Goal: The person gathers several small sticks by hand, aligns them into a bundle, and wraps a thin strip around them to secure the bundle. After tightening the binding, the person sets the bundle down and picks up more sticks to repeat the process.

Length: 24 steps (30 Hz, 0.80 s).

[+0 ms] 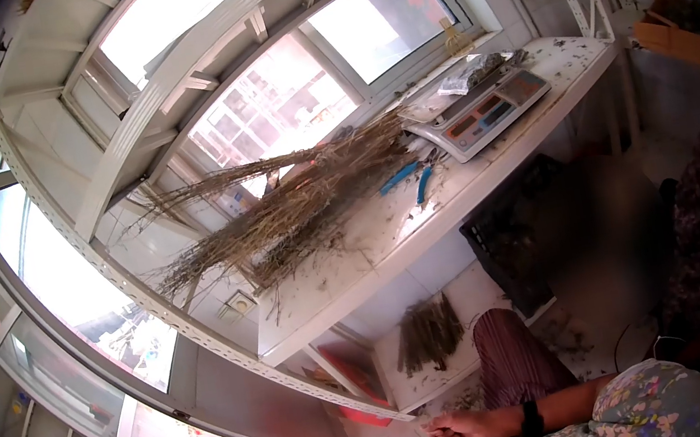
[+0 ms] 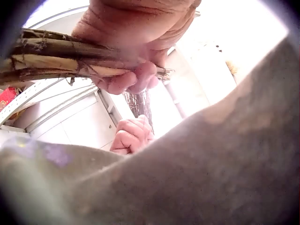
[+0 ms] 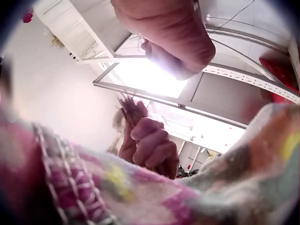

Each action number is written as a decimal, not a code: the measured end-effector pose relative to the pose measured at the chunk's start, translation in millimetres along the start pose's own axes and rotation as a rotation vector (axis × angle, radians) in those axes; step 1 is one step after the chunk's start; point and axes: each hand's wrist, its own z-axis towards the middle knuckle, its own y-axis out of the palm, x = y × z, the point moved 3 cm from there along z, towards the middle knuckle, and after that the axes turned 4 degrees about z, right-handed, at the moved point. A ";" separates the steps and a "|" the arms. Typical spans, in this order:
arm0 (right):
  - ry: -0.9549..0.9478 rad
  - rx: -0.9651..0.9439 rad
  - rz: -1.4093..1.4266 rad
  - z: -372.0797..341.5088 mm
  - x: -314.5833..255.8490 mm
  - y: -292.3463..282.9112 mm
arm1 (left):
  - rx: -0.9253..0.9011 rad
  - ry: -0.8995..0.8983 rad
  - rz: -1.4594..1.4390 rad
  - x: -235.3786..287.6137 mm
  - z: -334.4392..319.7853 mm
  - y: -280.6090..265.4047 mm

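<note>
A: What does the left hand (image 2: 140,28) have, and why held like that?

B: Its fingers are wrapped round a bundle of stems (image 2: 51,58) near one end, short tips poking out past them; I'd guess the close grip keeps the pieces together. It sits lower than the scale (image 1: 490,118), on the person's side of it

A: And the right hand (image 1: 457,430)?

B: Fingers curled in, near the bundle but apart from it; I can't tell whether they pinch anything thin

A: Why is the brush pile (image 1: 302,203) there?

B: Left of the scale its long stalks can stretch along the tabletop (image 1: 301,313), though their tips appear to overhang the end. The blue-handled cutters (image 1: 424,187) lie just beside the scale, handles pointing away from it, probably for easy reach

A: Where is there room?

B: Left of the scale, a scrap-strewn strip follows the near edge; the shelf (image 1: 190,74) above and left of the scale limits lifting, and the dark crate (image 1: 493,242) below the scale crowds the knees
</note>
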 end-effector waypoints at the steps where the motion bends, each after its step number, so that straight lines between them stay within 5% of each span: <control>1: -0.014 -0.013 -0.042 -3.4 -3.3 5.2 | 0.060 0.123 0.181 6.7 -1.0 -3.9; 4: -0.164 0.039 -0.422 -11.7 -9.1 30.2 | 0.060 -0.307 -0.430 23.5 3.2 -10.1; 5: -0.201 0.042 -0.458 -13.2 -7.5 33.8 | 0.188 0.188 0.179 16.1 -2.1 -6.2; 6: -0.245 0.041 -0.556 -14.2 -7.6 40.4 | 0.248 0.209 0.179 -7.3 -12.5 0.7; 8: -0.314 0.028 -0.739 -18.2 -6.1 55.9 | 0.170 -0.513 -0.599 -20.3 -10.7 5.9; 9: -0.546 -0.030 -1.013 -21.7 -8.3 61.5 | 0.226 -0.676 -0.781 -14.4 -6.6 7.5; 10: -0.541 -0.003 -1.089 -26.6 -10.4 71.5 | 0.301 -0.841 -0.959 -14.0 -6.8 10.4; 11: -0.534 0.023 -1.166 -31.7 -12.1 81.6 | 0.370 -0.648 -0.725 -36.0 -9.7 20.4; 12: -0.279 0.135 -1.060 -38.4 -15.4 92.9 | 0.372 -0.613 -0.639 -32.2 -11.2 16.3; 13: -0.272 0.103 -1.053 -37.1 -12.3 86.6 | 0.378 -0.581 -0.552 -28.0 -12.8 12.2; 14: -0.315 0.071 -1.112 -36.3 -12.6 85.8 | 0.350 -0.694 -0.635 -6.7 -0.4 4.3; 16: -0.465 0.010 -1.285 -38.8 -15.4 93.6 | 0.351 -0.636 -0.547 -31.2 -11.2 13.1; 19: -0.451 -0.027 -1.166 -39.1 -14.7 96.0 | 0.387 -0.574 -0.505 -41.1 -14.5 17.3; 24: -0.407 0.093 -0.916 -33.6 -14.4 77.7 | 0.317 -0.765 -0.792 -11.8 -7.0 1.4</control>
